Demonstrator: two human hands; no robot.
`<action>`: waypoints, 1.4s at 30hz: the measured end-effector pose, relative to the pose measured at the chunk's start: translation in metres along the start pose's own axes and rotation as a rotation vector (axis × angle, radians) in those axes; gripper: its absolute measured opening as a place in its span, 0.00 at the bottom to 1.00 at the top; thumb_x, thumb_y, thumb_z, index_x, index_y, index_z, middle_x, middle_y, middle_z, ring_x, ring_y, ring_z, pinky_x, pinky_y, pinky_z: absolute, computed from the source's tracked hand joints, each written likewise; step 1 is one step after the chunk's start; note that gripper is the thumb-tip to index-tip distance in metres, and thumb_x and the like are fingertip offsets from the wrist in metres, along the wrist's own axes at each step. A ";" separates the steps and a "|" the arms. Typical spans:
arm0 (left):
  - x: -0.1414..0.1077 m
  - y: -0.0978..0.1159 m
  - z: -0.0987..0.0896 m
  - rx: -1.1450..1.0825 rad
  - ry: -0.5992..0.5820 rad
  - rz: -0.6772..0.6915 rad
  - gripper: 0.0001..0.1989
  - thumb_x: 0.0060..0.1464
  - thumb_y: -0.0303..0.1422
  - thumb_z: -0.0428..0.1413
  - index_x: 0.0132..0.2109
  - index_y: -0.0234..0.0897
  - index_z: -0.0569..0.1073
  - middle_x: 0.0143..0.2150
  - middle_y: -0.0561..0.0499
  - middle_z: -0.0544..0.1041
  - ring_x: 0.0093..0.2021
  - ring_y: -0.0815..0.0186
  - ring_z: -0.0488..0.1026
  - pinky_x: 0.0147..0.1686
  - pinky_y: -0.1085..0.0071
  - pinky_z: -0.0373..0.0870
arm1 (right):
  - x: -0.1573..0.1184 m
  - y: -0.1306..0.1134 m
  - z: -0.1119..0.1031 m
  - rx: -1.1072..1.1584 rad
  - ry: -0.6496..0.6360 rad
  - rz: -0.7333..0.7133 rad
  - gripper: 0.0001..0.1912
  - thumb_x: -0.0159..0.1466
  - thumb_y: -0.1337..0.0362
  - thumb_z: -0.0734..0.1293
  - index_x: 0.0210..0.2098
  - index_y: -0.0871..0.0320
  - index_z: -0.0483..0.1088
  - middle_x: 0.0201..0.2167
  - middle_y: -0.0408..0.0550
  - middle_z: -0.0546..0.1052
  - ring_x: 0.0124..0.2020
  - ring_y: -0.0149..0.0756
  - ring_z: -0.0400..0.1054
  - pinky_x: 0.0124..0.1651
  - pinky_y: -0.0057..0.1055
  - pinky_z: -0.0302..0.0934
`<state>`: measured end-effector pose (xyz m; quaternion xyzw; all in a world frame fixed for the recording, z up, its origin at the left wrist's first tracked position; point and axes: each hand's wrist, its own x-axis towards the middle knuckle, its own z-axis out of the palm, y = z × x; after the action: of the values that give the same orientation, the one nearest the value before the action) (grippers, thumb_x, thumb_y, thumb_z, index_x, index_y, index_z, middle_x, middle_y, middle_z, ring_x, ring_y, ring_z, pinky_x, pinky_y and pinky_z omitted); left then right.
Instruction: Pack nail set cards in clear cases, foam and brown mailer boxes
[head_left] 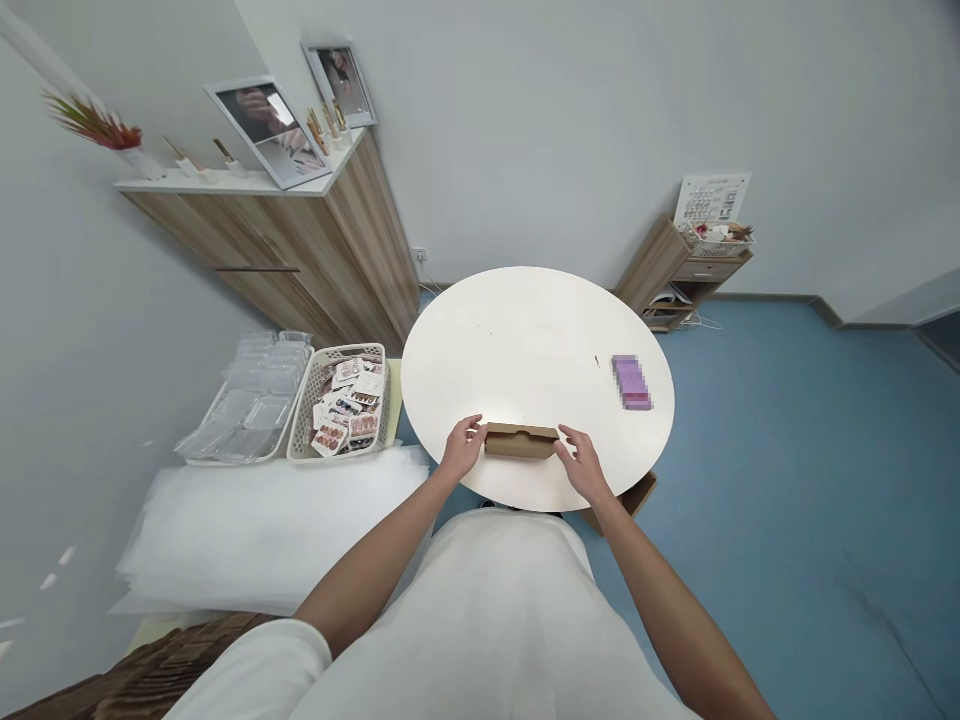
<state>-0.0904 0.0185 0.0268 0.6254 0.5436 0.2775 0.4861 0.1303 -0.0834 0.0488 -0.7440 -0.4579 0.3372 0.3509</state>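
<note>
A small brown cardboard box (521, 441) lies on the white oval table (517, 340) near its front edge, its long side across my view. The front side shows a half-round notch along the top. At the box's left end, my left hand (463, 446) grips it with fingers bent around the corner. My right hand (583, 466) is at the opposite end, thumb and forefinger on either side of the right corner. The box is held between both hands. What is inside it cannot be made out.
A blurred purple pack (632, 382) lies on the table's right side. To the left stand a white basket of printed cards (300, 432), clear plastic trays (255, 390) and a stack of white sheets (277, 530). Under the table's right edge is an open brown box (637, 494).
</note>
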 end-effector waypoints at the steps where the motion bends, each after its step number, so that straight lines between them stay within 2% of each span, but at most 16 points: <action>1: 0.000 0.001 -0.002 0.025 -0.003 0.019 0.21 0.53 0.42 0.48 0.51 0.37 0.65 0.44 0.46 0.69 0.38 0.67 0.68 0.37 0.69 0.67 | -0.001 0.000 -0.001 -0.053 -0.012 -0.042 0.25 0.58 0.49 0.56 0.52 0.50 0.59 0.52 0.51 0.60 0.52 0.41 0.57 0.44 0.38 0.61; 3: -0.001 0.003 -0.005 0.098 -0.028 0.108 0.19 0.54 0.41 0.47 0.51 0.39 0.65 0.46 0.45 0.67 0.41 0.66 0.68 0.38 0.68 0.67 | -0.004 -0.001 -0.003 -0.164 -0.040 -0.118 0.25 0.58 0.49 0.57 0.53 0.48 0.58 0.53 0.51 0.57 0.54 0.43 0.53 0.45 0.39 0.60; 8: -0.013 0.007 -0.014 0.403 -0.102 0.431 0.17 0.55 0.40 0.46 0.50 0.44 0.67 0.51 0.46 0.63 0.53 0.59 0.59 0.49 0.59 0.59 | -0.011 0.003 -0.004 -0.379 -0.044 -0.234 0.24 0.58 0.49 0.57 0.52 0.48 0.59 0.56 0.51 0.54 0.56 0.47 0.49 0.52 0.46 0.53; 13: -0.027 -0.007 -0.016 0.570 -0.121 0.486 0.20 0.54 0.40 0.47 0.54 0.47 0.63 0.56 0.46 0.59 0.57 0.55 0.53 0.51 0.53 0.55 | -0.019 0.014 0.002 -0.446 -0.072 -0.232 0.26 0.58 0.48 0.57 0.54 0.48 0.56 0.59 0.51 0.50 0.59 0.49 0.44 0.53 0.49 0.51; 16: -0.029 -0.013 -0.011 0.517 -0.110 0.439 0.20 0.54 0.40 0.47 0.54 0.48 0.62 0.57 0.47 0.59 0.57 0.55 0.53 0.52 0.53 0.55 | -0.021 0.017 0.006 -0.416 -0.079 -0.187 0.26 0.58 0.49 0.57 0.55 0.48 0.55 0.59 0.51 0.50 0.60 0.48 0.43 0.54 0.49 0.50; 20: -0.024 -0.009 -0.001 0.292 -0.080 0.285 0.17 0.54 0.41 0.47 0.50 0.44 0.67 0.54 0.46 0.62 0.55 0.58 0.57 0.50 0.58 0.59 | -0.021 0.014 0.006 -0.292 -0.093 -0.119 0.26 0.58 0.49 0.58 0.54 0.48 0.57 0.59 0.51 0.52 0.60 0.47 0.44 0.53 0.46 0.52; 23: -0.016 -0.002 0.004 0.077 -0.044 0.080 0.19 0.52 0.42 0.49 0.49 0.40 0.66 0.50 0.45 0.65 0.45 0.63 0.67 0.42 0.65 0.66 | -0.019 0.010 0.004 -0.077 -0.114 -0.041 0.26 0.58 0.50 0.57 0.55 0.49 0.55 0.57 0.51 0.55 0.55 0.43 0.54 0.50 0.42 0.57; 26: -0.010 0.000 0.003 -0.009 0.002 -0.149 0.27 0.49 0.46 0.51 0.54 0.39 0.61 0.46 0.44 0.68 0.34 0.67 0.70 0.36 0.68 0.67 | -0.016 0.006 0.004 0.113 -0.073 0.117 0.29 0.58 0.49 0.56 0.58 0.48 0.49 0.56 0.52 0.57 0.43 0.37 0.66 0.45 0.38 0.61; 28: -0.007 -0.001 0.003 -0.065 -0.062 -0.265 0.30 0.49 0.48 0.50 0.57 0.39 0.59 0.44 0.44 0.69 0.33 0.67 0.70 0.34 0.69 0.68 | -0.013 0.004 0.005 0.189 -0.095 0.231 0.31 0.57 0.48 0.56 0.58 0.47 0.48 0.56 0.52 0.58 0.37 0.35 0.69 0.41 0.36 0.63; 30: -0.008 -0.003 0.004 -0.168 -0.162 -0.333 0.28 0.50 0.48 0.47 0.56 0.40 0.60 0.45 0.44 0.69 0.33 0.68 0.71 0.32 0.70 0.69 | -0.011 0.002 0.007 0.252 -0.145 0.292 0.30 0.57 0.47 0.56 0.57 0.47 0.51 0.55 0.50 0.60 0.39 0.36 0.68 0.40 0.34 0.63; 32: -0.009 -0.003 0.008 -0.254 -0.216 -0.348 0.25 0.52 0.46 0.47 0.53 0.40 0.63 0.47 0.44 0.68 0.34 0.68 0.71 0.33 0.72 0.69 | -0.010 0.002 0.009 0.307 -0.143 0.307 0.28 0.57 0.47 0.57 0.55 0.47 0.54 0.54 0.48 0.62 0.44 0.38 0.66 0.42 0.35 0.62; 34: -0.011 -0.003 0.015 -0.288 -0.219 -0.327 0.23 0.52 0.44 0.48 0.52 0.40 0.64 0.49 0.45 0.67 0.35 0.68 0.72 0.35 0.72 0.69 | -0.010 0.006 0.007 0.362 -0.089 0.310 0.27 0.57 0.48 0.57 0.54 0.48 0.55 0.54 0.48 0.62 0.48 0.39 0.64 0.45 0.37 0.61; 39: -0.016 0.001 0.037 -0.267 -0.229 -0.211 0.20 0.51 0.37 0.50 0.52 0.41 0.65 0.50 0.46 0.66 0.38 0.67 0.71 0.36 0.70 0.68 | -0.012 0.029 -0.002 0.456 0.043 0.311 0.24 0.56 0.48 0.59 0.49 0.51 0.59 0.53 0.48 0.63 0.51 0.38 0.60 0.47 0.35 0.61; 42: -0.020 0.004 0.052 -0.270 -0.275 -0.173 0.20 0.50 0.32 0.50 0.52 0.41 0.63 0.53 0.46 0.65 0.38 0.68 0.71 0.36 0.70 0.68 | -0.012 0.047 -0.007 0.467 0.107 0.320 0.23 0.55 0.48 0.59 0.46 0.53 0.60 0.51 0.49 0.65 0.49 0.37 0.62 0.45 0.33 0.63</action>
<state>-0.0481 -0.0159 0.0141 0.5374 0.4817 0.2172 0.6572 0.1527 -0.1112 0.0154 -0.7226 -0.2255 0.4450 0.4785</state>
